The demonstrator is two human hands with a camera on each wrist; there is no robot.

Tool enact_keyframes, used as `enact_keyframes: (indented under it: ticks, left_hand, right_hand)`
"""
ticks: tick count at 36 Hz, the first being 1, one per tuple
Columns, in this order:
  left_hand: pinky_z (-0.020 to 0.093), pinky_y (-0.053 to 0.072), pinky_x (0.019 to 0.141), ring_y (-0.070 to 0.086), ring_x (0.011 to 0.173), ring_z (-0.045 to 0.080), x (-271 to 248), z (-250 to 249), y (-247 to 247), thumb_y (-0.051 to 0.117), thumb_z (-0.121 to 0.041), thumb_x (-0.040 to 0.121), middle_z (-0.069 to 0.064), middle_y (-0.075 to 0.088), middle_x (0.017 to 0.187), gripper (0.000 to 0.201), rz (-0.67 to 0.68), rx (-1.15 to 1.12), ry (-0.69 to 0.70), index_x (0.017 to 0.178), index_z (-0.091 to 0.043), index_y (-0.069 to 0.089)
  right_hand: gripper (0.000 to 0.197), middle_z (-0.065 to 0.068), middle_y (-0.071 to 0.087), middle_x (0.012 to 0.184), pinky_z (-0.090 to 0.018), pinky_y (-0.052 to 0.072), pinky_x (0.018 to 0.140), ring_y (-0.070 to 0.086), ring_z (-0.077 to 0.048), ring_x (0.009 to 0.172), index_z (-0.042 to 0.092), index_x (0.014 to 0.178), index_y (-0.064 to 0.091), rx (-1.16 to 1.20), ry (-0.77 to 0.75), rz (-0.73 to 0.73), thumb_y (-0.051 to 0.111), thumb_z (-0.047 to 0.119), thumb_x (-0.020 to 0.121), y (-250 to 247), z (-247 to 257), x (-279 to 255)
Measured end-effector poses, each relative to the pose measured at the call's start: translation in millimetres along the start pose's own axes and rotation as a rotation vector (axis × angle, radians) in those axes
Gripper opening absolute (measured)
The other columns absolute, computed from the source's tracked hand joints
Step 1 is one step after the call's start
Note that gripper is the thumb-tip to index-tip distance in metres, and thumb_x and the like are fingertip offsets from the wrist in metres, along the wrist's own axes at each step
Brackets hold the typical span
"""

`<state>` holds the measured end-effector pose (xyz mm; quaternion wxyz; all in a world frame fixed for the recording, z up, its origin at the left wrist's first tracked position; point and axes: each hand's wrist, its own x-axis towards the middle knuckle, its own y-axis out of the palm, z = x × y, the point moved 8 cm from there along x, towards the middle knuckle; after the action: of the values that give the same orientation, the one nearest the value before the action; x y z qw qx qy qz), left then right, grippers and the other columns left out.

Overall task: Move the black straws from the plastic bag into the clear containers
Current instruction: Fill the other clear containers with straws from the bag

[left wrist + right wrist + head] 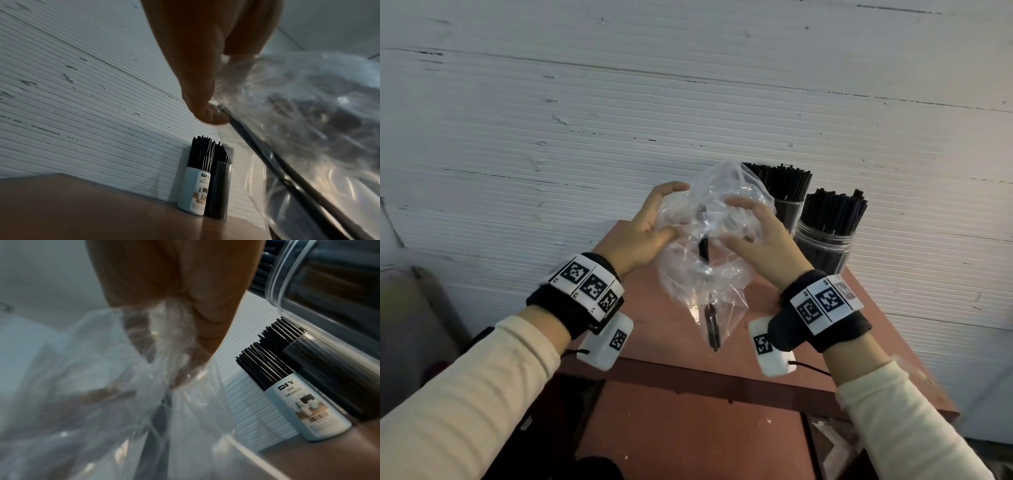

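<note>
Few straws left [711,325] — only a thin black bunch shows inside the plastic bag [705,246], hanging down toward its lower corner. Exact count can't be told through the crinkled film.

The bag is held up in the air over the red-brown table [784,359], not resting on it. Left hand [645,229] has thumb and fingers curled round the bag's upper part; right hand [760,236] does the same from the other side, fingers bunching the film. Neither hand is on a straw directly, as far as I can see.

Done, by my read: most of the job. The near clear jar [825,246] is packed with black straws, the container behind it [789,205] too, and the wrist views show a third one [192,191] also full — all standing against the white ribbed wall [551,120].

Left to do: get the last bunch out of the bag and into a container.

Writing: the third container's label [292,392] reads "DIY DESK ORGANIZER", with a barcode below; the digits are unreadable.
</note>
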<state>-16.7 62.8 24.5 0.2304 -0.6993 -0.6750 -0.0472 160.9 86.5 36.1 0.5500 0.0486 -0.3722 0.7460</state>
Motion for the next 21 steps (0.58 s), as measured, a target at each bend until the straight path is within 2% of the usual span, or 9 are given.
enact_keyframes:
  ticks: [3,6,8,10,12,14,16,18,21]
  left_hand:
    - [0.041,0.052,0.095,0.057,0.123,0.019,-2,-9,2,0.049,0.006,0.094,-0.009,0.044,0.146,0.068,0.012,-0.018,0.092,0.119,-0.056,0.053]
    - [0.056,0.049,0.094,0.066,0.103,0.030,-2,-10,-2,0.050,0.002,0.092,-0.017,0.066,0.120,0.054,-0.033,0.028,0.099,0.100,-0.048,0.067]
    - [0.054,0.046,0.098,0.067,0.095,0.018,0,-8,-5,0.048,0.003,0.093,-0.019,0.071,0.096,0.051,-0.045,0.046,0.089,0.081,-0.041,0.071]
    - [0.057,0.043,0.103,0.064,0.095,0.013,1,-8,-3,0.044,0.002,0.093,-0.019,0.071,0.088,0.050,-0.031,0.088,0.084,0.074,-0.036,0.070]
    - [0.053,0.043,0.105,0.064,0.098,0.013,2,-8,1,0.042,-0.002,0.093,-0.019,0.070,0.089,0.043,-0.018,0.087,0.074,0.077,-0.032,0.068]
    - [0.035,0.045,0.101,0.064,0.100,0.004,3,-9,5,0.043,0.002,0.095,-0.020,0.070,0.090,0.038,-0.008,0.027,0.055,0.082,-0.026,0.065]
    - [0.028,0.045,0.096,0.063,0.103,0.003,3,-12,12,0.048,0.003,0.095,-0.015,0.069,0.096,0.028,0.027,-0.039,0.061,0.087,-0.019,0.063]
    - [0.026,0.047,0.095,0.061,0.103,0.005,2,-17,17,0.057,0.004,0.092,-0.006,0.065,0.102,0.019,0.054,-0.056,0.111,0.092,-0.015,0.059]
    - [0.015,0.046,0.090,0.060,0.107,0.002,1,-17,19,0.067,0.003,0.087,-0.003,0.063,0.108,0.021,0.050,-0.046,0.167,0.096,-0.013,0.057]
  right_hand:
    - [0.044,0.020,0.045,0.139,-0.016,0.033,0.103,0.040,0.010,0.125,0.030,0.134,0.049,0.017,0.000,-0.066,0.058,0.016,0.094,-6,0,0]
    - [0.043,0.021,0.047,0.131,0.000,0.041,0.076,0.054,0.018,0.092,0.028,0.141,0.041,0.031,0.057,-0.041,0.048,0.018,0.100,-6,-4,0]
    - [0.045,0.015,0.052,0.134,-0.011,0.049,0.073,0.060,0.000,0.088,0.029,0.143,0.039,0.047,0.087,-0.017,0.046,0.017,0.101,-5,-8,-1]
    - [0.044,0.008,0.062,0.125,-0.027,0.052,0.076,0.064,-0.015,0.084,0.030,0.142,0.039,0.087,0.114,-0.018,0.046,0.016,0.100,-6,-8,-2]
    - [0.044,0.006,0.060,0.129,-0.024,0.053,0.076,0.067,-0.004,0.083,0.030,0.141,0.041,0.116,0.105,-0.027,0.047,0.014,0.100,-7,-7,-2]
    - [0.044,0.005,0.054,0.137,-0.016,0.052,0.072,0.063,0.008,0.078,0.030,0.139,0.043,0.150,0.084,-0.042,0.047,0.012,0.100,-7,-7,-1]
    - [0.044,0.002,0.054,0.136,-0.021,0.051,0.074,0.061,-0.003,0.077,0.028,0.139,0.046,0.182,0.089,-0.062,0.048,0.010,0.099,-6,-10,1]
    - [0.042,-0.008,0.067,0.111,-0.035,0.046,0.068,0.051,-0.020,0.070,0.027,0.138,0.050,0.214,0.095,-0.064,0.048,0.011,0.099,-5,-11,2]
    - [0.037,0.009,0.059,0.064,-0.027,0.039,0.058,0.044,-0.017,0.058,0.023,0.133,0.054,0.259,0.078,-0.058,0.046,0.009,0.100,-5,-12,2]
